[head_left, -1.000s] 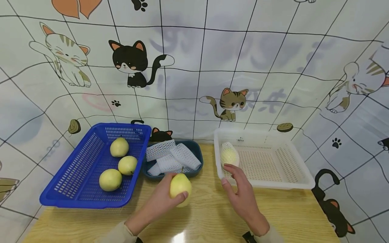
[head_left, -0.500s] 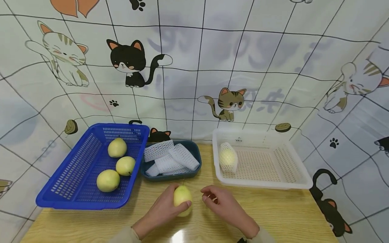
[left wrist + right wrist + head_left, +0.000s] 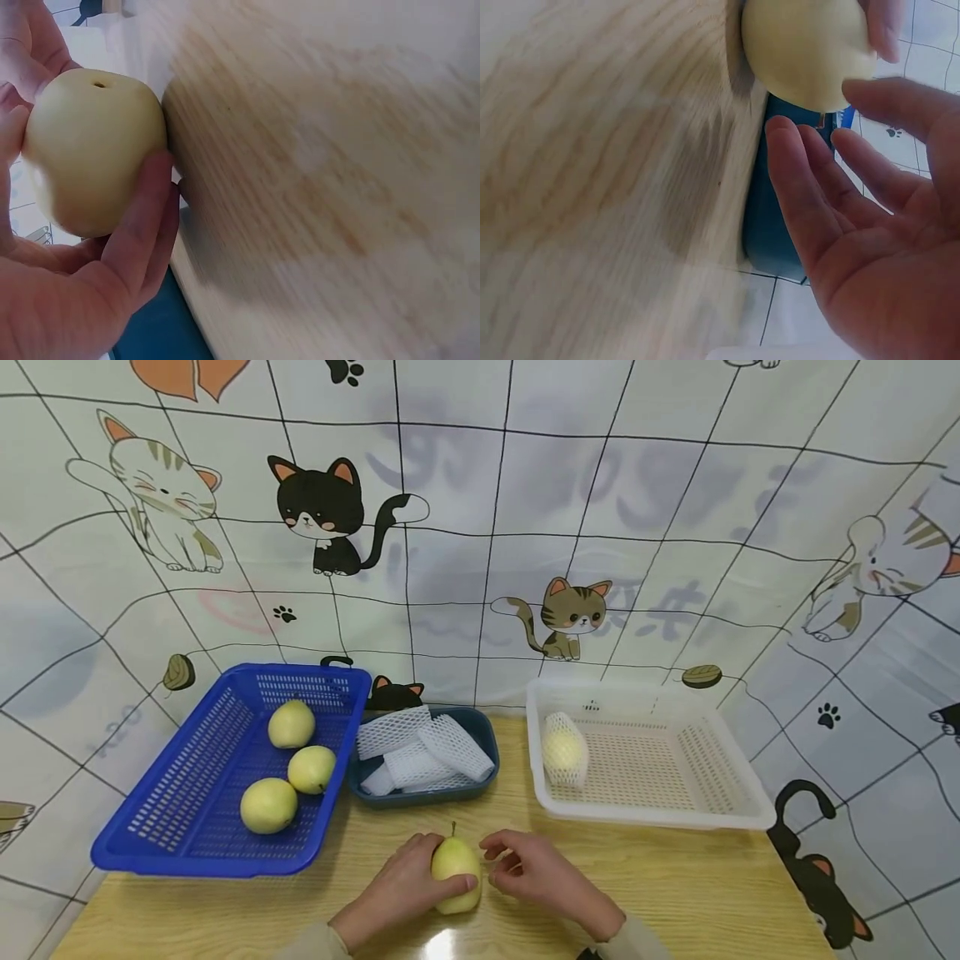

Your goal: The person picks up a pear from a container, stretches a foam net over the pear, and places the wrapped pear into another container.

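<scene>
My left hand (image 3: 401, 883) grips a pale yellow pear (image 3: 454, 864) near the front of the wooden table, thumb on the near side and fingers round the far side. The pear's stem points up in the head view, and its dimpled end shows on the same pear (image 3: 97, 150) in the left wrist view. Whether it touches the table I cannot tell. Just to its right is my right hand (image 3: 538, 877), holding nothing. In the right wrist view this hand's fingers (image 3: 791, 176) are loosely bent close to the pear, with the thumb almost at its surface.
A blue basket (image 3: 210, 863) with three pears (image 3: 268, 806) stands at left. Behind my hands, a dark teal tub (image 3: 427, 797) holds white foam fruit nets (image 3: 420, 760). At right, a white basket (image 3: 660, 817) contains a net-wrapped pear (image 3: 565, 752). A cat-print sheet (image 3: 465, 510) hangs behind.
My right hand has left the netted pear in the white basket and come left and nearer, beside the held pear. My left hand has lowered its pear toward the table's front.
</scene>
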`<action>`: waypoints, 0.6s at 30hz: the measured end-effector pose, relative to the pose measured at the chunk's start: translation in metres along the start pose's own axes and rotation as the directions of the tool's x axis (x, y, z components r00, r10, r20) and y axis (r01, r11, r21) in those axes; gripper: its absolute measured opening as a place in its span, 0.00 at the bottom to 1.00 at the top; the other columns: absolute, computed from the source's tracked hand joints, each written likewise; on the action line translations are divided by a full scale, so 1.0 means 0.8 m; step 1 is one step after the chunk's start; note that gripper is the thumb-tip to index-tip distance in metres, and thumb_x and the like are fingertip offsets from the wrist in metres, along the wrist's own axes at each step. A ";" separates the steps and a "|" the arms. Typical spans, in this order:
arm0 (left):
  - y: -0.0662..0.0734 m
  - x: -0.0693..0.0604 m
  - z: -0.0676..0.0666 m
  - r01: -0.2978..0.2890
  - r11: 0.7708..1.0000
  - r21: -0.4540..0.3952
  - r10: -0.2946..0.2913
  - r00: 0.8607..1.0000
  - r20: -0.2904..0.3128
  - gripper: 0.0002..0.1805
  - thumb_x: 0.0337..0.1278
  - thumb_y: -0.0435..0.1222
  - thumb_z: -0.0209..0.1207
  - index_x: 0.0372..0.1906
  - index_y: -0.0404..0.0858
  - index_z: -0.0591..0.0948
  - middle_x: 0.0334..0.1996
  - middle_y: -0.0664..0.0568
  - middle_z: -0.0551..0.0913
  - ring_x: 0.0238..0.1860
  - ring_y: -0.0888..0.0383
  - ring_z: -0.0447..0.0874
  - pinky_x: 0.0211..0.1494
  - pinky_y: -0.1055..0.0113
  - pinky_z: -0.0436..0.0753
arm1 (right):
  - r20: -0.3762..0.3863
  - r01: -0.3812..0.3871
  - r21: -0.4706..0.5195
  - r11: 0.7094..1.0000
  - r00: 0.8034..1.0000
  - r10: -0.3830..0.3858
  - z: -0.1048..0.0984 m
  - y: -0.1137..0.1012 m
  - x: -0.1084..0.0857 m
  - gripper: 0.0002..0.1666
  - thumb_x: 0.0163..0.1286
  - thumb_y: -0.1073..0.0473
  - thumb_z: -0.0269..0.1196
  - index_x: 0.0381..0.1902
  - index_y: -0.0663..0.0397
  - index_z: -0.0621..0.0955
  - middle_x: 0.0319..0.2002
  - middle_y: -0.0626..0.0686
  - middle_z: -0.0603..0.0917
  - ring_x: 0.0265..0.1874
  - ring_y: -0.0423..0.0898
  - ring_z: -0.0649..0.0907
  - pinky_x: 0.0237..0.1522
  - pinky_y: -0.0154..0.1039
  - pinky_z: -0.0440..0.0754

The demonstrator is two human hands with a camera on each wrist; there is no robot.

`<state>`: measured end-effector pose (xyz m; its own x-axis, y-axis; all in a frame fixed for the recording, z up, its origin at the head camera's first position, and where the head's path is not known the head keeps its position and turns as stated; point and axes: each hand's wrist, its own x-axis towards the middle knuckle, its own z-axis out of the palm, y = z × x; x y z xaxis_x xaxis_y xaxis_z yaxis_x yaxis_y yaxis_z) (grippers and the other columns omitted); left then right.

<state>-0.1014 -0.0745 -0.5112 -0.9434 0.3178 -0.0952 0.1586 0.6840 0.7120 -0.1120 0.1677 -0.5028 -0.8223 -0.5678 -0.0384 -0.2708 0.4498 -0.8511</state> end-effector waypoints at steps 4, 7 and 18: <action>-0.001 0.001 -0.001 0.009 1.000 -0.017 -0.009 1.000 0.018 0.44 0.50 0.64 0.71 0.58 0.32 0.77 0.48 0.48 0.80 0.41 0.55 0.77 0.37 0.60 0.78 | 0.046 -0.047 0.087 0.995 0.998 0.043 0.005 0.002 -0.002 0.27 0.67 0.63 0.70 0.63 0.59 0.78 0.53 0.54 0.83 0.44 0.42 0.86 0.43 0.32 0.84; -0.003 0.001 -0.004 0.021 0.996 -0.084 -0.016 0.998 0.053 0.44 0.51 0.62 0.71 0.60 0.31 0.76 0.46 0.49 0.80 0.41 0.56 0.77 0.38 0.60 0.79 | 0.060 -0.067 0.100 0.993 0.996 0.061 0.009 0.002 -0.002 0.32 0.66 0.61 0.71 0.66 0.59 0.76 0.54 0.53 0.82 0.44 0.43 0.86 0.44 0.31 0.84; -0.009 0.000 -0.012 0.000 0.961 -0.277 0.032 0.993 0.112 0.36 0.58 0.49 0.70 0.62 0.28 0.73 0.45 0.48 0.81 0.42 0.55 0.80 0.39 0.62 0.81 | 0.076 -0.083 0.049 0.995 0.994 0.079 0.011 0.005 -0.002 0.43 0.63 0.57 0.75 0.71 0.64 0.70 0.60 0.58 0.79 0.43 0.41 0.86 0.43 0.32 0.85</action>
<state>-0.1056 -0.0859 -0.5095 -0.8992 0.4112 -0.1498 0.0714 0.4756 0.8767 -0.1074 0.1641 -0.5105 -0.8005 -0.5813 -0.1458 -0.1768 0.4615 -0.8694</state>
